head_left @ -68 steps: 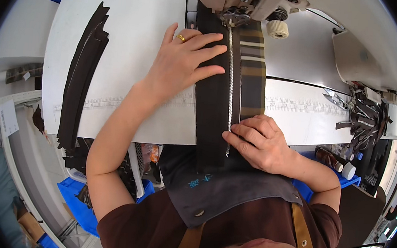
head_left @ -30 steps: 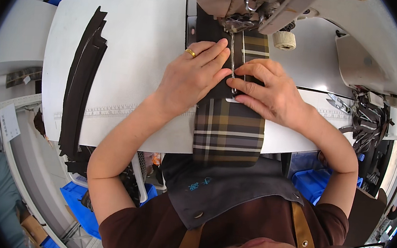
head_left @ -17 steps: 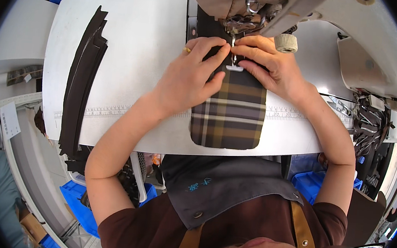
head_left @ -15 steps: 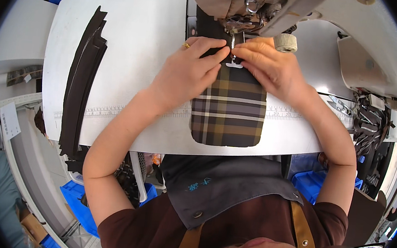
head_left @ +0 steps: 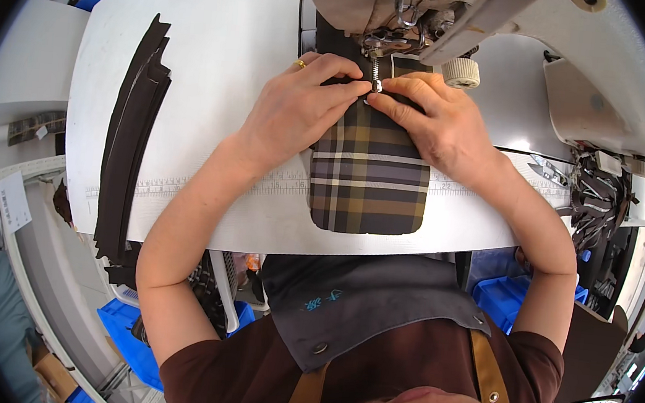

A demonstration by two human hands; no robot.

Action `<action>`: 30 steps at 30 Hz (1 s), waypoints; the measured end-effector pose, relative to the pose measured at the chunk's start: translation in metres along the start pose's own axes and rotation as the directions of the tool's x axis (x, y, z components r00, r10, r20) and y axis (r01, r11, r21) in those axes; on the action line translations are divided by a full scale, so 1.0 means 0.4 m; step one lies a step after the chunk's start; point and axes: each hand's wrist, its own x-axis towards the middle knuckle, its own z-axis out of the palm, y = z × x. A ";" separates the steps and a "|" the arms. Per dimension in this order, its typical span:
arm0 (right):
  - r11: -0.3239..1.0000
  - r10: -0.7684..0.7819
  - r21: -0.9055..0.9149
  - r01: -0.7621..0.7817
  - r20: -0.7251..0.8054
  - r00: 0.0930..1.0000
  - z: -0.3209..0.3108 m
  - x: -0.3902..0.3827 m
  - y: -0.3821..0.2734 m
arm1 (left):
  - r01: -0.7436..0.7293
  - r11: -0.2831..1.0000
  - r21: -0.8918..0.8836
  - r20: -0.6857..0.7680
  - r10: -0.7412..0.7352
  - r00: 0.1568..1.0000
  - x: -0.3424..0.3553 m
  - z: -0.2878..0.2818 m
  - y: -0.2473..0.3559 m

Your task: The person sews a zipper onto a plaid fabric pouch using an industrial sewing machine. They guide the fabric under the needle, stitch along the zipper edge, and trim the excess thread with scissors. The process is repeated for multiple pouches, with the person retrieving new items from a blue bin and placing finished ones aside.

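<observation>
A plaid fabric piece (head_left: 369, 194) in brown, black and cream lies under the sewing machine head (head_left: 385, 11), its rounded end toward me. Dark cloth (head_left: 335, 40) continues from it on the far left side. My left hand (head_left: 300, 104), a ring on one finger, is closed with thumb and forefinger together at the cloth, left of a slim ribbed silver part (head_left: 376, 69) below the machine head. From the right, my right hand (head_left: 440, 123) pinches at the same spot, thumb and forefinger beside the silver part's lower end. What lies between the fingertips is partly hidden.
Dark fabric strips (head_left: 132, 139) lie along the white table's (head_left: 213, 46) left side. A ruler strip (head_left: 274, 183) crosses the table under my forearms. Scissors-like metal tools (head_left: 548, 170) and bundled dark strips (head_left: 599, 199) are at right. Blue bins (head_left: 502, 298) stand below.
The plaid piece has slid slightly away from me. My right thumb has moved left and up toward the silver part. A pale flat piece at its lower end is now mostly hidden.
</observation>
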 end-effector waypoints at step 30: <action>-0.015 0.659 0.803 -0.596 0.456 0.597 0.001 0.071 0.043 | -0.064 0.991 0.117 -0.034 0.069 0.997 0.034 0.018 -0.040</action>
